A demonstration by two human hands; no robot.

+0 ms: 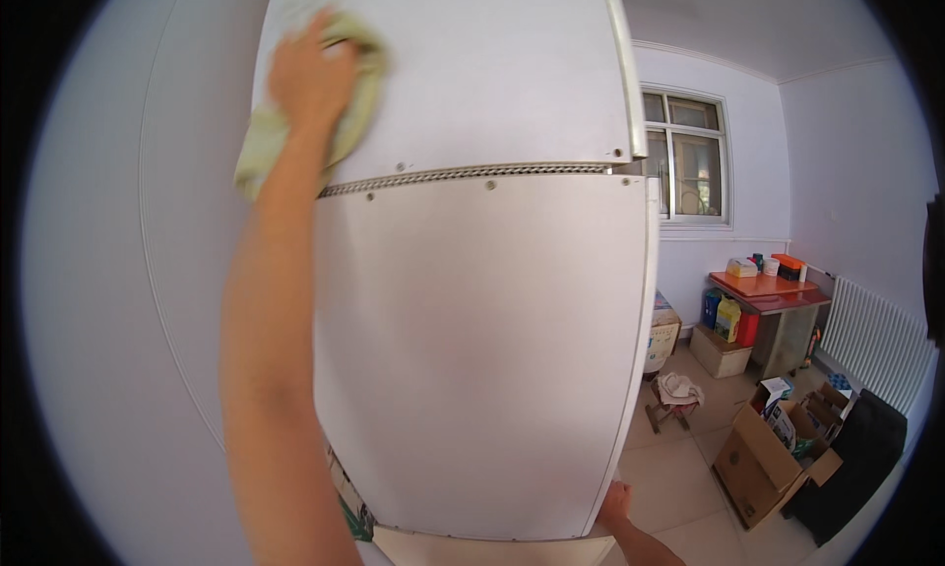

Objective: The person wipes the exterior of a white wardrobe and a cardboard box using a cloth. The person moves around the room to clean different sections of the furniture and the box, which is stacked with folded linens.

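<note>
A tall white metal cabinet or appliance with an upper and a lower panel fills the middle of the view. A band of metal mesh runs between the panels, with screws near it. My left hand, blurred, presses a pale green cloth against the upper panel near its left edge; part of the cloth hangs below the wrist. Low on the right, my right hand rests at the lower right edge of the white body, its fingers curled and partly hidden behind that edge.
A wall stands close on the left. To the right are a small stool with a cloth on it, an open cardboard box full of items, a black object beside it, a red-topped table, a white radiator and a window.
</note>
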